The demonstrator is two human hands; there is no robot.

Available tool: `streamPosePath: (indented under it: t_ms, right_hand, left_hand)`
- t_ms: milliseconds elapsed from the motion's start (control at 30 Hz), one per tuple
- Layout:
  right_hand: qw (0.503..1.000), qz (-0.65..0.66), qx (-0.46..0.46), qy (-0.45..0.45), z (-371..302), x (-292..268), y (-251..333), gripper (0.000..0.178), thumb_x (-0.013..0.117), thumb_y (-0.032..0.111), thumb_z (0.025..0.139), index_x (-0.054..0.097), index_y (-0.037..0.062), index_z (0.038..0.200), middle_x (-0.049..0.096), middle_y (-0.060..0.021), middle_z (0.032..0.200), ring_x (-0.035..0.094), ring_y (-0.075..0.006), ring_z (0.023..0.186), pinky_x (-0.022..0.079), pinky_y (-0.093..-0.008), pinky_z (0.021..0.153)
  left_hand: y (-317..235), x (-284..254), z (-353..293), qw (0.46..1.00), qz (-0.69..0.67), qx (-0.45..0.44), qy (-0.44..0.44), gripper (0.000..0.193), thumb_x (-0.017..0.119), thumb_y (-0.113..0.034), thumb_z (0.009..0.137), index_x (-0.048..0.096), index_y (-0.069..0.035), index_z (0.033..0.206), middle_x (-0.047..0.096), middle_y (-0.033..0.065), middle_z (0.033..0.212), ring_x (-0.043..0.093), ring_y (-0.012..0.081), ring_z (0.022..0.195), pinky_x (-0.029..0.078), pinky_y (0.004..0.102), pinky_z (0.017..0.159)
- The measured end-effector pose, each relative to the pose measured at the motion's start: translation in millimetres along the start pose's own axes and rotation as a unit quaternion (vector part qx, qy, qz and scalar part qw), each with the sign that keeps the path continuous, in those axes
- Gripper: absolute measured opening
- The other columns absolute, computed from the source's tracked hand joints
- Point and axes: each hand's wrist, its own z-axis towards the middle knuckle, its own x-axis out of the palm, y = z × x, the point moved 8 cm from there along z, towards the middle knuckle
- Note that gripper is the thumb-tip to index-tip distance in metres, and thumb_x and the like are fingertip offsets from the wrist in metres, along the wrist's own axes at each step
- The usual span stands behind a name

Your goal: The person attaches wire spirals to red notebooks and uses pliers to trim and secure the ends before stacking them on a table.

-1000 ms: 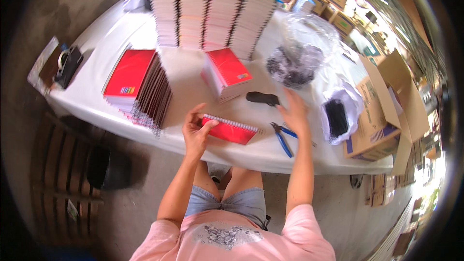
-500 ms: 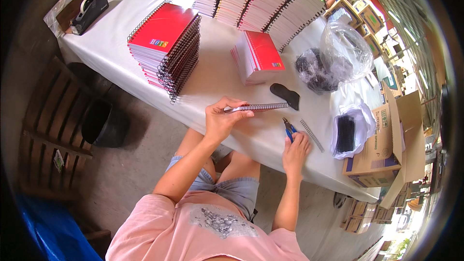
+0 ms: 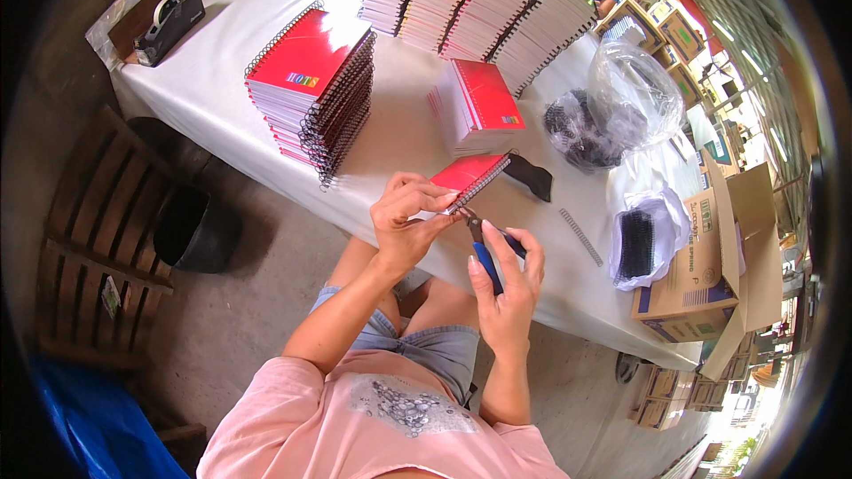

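Red spiral nbk (image 3: 470, 177) in LH (image 3: 404, 220), cutters (image 3: 486, 263) in RH (image 3: 508, 302) at coil end

Far L: blk tape dispenser (image 3: 170, 28) is sitting on wht tbl (image 3: 213, 98) near corner; blk bin (image 3: 197, 229) is standing on flr below tbl edge. Next R: big red nbk stack (image 3: 306, 58) is standing on tbl, coils sticking out. LH fingers are pinching nbk's near end, approx closed, thumb opposing. Nbk is tilting above front of tbl, coil side facing R. RH fingers are curling partway round cutters' blue handles, grip half open; handles are spreading, tips are sitting right at coil's near end, can't tell if touching. Smaller red-topped stack (image 3: 479, 106) is standing behind nbk. Blk pc (image 3: 531, 181), kind unclear, is lying just R of nbk. Further R: loose coil (image 3: 581, 236) is lying on tbl; clr bag (image 3: 637, 89) w/ dark contents is resting farther back. Far R: wht-wrapped blk bundle (image 3: 635, 239) is lying beside open carton (image 3: 688, 262).
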Motion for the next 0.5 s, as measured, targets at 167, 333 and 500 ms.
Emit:
streamPosePath:
  t_ms: [167, 333, 500]
  right_hand:
    - [0.998, 0.022, 0.004, 0.063, -1, 8, 1, 0.035, 0.062, 0.026, 0.085, 0.061, 0.0133, 0.117, 0.053, -0.0128, 0.103, 0.051, -0.0257, 0.094, 0.038, -0.0395, 0.085]
    - [0.854, 0.433, 0.207, 0.200, -17, 35, -23, 0.040, 0.052, 0.028, 0.091, 0.049, 0.0061, 0.124, 0.056, -0.0133, 0.097, 0.057, -0.0213, 0.083, 0.046, -0.0318, 0.069]
    - [0.723, 0.593, 0.282, 0.215, -32, 55, -21, 0.042, 0.044, 0.029, 0.096, 0.039, 0.0067, 0.131, 0.056, -0.0096, 0.099, 0.057, -0.0168, 0.083, 0.047, -0.0287, 0.072]
  left_hand:
    - [-10, -3, 3, 0.998, 0.032, 0.045, 0.002, 0.026, 0.081, -0.004, 0.054, 0.068, -0.009, 0.076, 0.068, 0.0024, 0.076, 0.057, 0.0196, 0.072, 0.044, 0.0309, 0.070]
    - [-19, -2, -3, 0.991, 0.059, 0.119, -0.003, 0.031, 0.084, -0.002, 0.052, 0.061, -0.008, 0.072, 0.067, 0.0045, 0.074, 0.055, 0.0201, 0.070, 0.044, 0.0306, 0.064]
    - [-15, 2, -6, 0.993, 0.029, 0.115, -0.007, 0.031, 0.081, 0.004, 0.057, 0.061, -0.006, 0.079, 0.066, 0.0070, 0.078, 0.057, 0.0184, 0.069, 0.046, 0.0297, 0.063]
